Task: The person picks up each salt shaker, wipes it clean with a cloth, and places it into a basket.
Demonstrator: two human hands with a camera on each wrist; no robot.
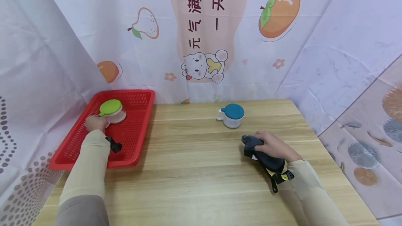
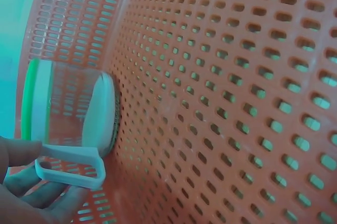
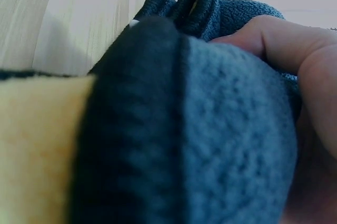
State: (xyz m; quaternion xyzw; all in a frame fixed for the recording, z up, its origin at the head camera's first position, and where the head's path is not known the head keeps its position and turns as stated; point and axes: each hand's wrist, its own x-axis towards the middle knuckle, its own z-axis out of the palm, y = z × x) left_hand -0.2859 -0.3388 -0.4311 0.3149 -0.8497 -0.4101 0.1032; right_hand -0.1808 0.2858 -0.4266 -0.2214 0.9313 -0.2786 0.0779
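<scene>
My left hand (image 1: 96, 124) reaches into the red plastic basket (image 1: 142, 142) and holds a clear seasoning jar (image 1: 117, 117) with a green lid (image 1: 111, 107) by its white handle (image 2: 71, 153). In the left wrist view, the thumb lies at the top of the handle and the fingers are beneath it. The jar's base sits at the perforated basket floor. On the right, my right hand (image 1: 272, 145) grips a bunched dark grey cleaning cloth (image 1: 252, 142) over the table. Yellow fabric shows on the cloth's other face, with black edging between.
A second seasoning jar (image 1: 232, 120) with a blue lid (image 1: 232, 111) stands toward the back of the wooden table (image 1: 188, 170), its handle pointing left. A printed curtain (image 1: 150, 58) hangs behind the table's back edge. The basket is at the table's left back corner.
</scene>
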